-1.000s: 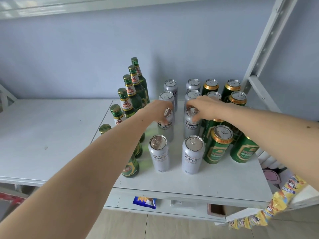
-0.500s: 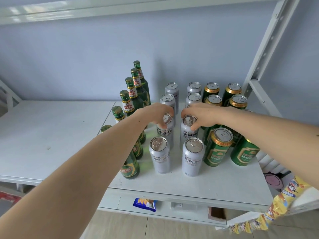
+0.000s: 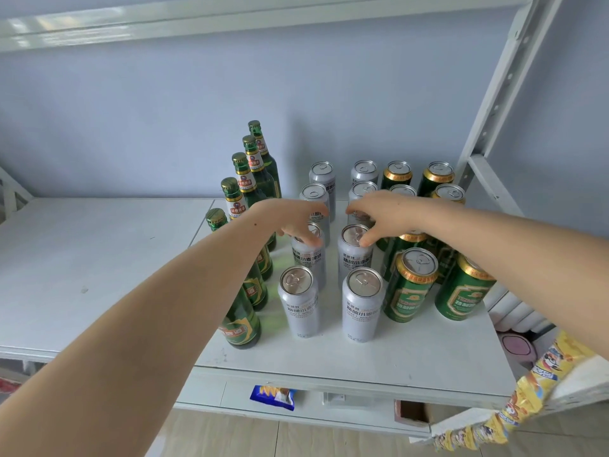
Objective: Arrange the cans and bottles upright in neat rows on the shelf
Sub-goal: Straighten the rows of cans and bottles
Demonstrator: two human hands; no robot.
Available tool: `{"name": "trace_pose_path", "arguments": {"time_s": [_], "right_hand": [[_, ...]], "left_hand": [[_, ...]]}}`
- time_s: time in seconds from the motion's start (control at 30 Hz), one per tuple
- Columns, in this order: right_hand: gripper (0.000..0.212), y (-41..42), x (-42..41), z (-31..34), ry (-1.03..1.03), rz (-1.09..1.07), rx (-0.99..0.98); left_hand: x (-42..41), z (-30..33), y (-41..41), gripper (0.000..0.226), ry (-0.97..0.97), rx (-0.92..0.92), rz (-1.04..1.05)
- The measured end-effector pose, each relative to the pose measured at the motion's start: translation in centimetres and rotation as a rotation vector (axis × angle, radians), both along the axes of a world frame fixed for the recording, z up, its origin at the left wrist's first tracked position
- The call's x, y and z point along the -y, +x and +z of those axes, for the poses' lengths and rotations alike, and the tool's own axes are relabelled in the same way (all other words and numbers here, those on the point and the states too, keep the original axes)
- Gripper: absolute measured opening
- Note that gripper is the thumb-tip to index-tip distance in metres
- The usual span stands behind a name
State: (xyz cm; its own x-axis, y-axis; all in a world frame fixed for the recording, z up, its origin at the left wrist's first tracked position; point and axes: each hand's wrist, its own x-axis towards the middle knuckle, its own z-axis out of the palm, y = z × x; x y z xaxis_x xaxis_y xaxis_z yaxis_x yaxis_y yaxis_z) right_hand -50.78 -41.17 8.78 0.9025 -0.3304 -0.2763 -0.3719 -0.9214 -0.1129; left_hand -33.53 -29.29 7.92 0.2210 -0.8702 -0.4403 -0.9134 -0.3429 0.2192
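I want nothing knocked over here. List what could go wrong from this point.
1. Both hands, left hand and right hand, work among packed silver cans; a nudge might tip one into its neighbours.
2. The left forearm crosses close over the green bottles, which look easy to topple.

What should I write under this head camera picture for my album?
Two hands touching silver cans on a shelf.

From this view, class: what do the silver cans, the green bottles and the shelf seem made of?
Silver cans: likely aluminium, matte body, shiny pull-tab lid. Green bottles: probably glass, translucent and glossy, gold foil caps. Shelf: seemingly white-painted metal, given the perforated upright.
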Motion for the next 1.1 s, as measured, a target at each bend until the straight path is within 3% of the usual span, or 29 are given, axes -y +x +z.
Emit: {"name": "trace_pose_path", "arguments": {"time_s": [0.13, 0.27, 0.57, 0.87, 1.1], "right_hand": [[0.056, 0.2, 2.3, 1.3, 0.0, -0.16, 0.135], [0.048, 0.8, 4.1, 1.3, -0.056, -0.255, 0.25], [0.049, 3.5, 6.1, -1.7, -0.138, -0.207, 0.119], [0.028, 5.5, 8.0, -2.9, -0.19, -0.19, 0.097], [0.035, 5.4, 6.9, -2.2, -0.201, -0.134, 0.04]], "left_hand": [[1.1, 0.5, 0.2, 0.05, -0.164, 0.149, 0.149], [2.8, -0.5, 1.0, 0.046, -0.263, 0.187, 0.251], [6.0, -3.0, 2.4, 0.059, -0.297, 0.145, 0.158], [7.4, -3.5, 3.5, 0.053, -0.308, 0.168, 0.165], [7.4, -3.4, 3.7, 0.057, -0.299, 0.17, 0.155]]}}
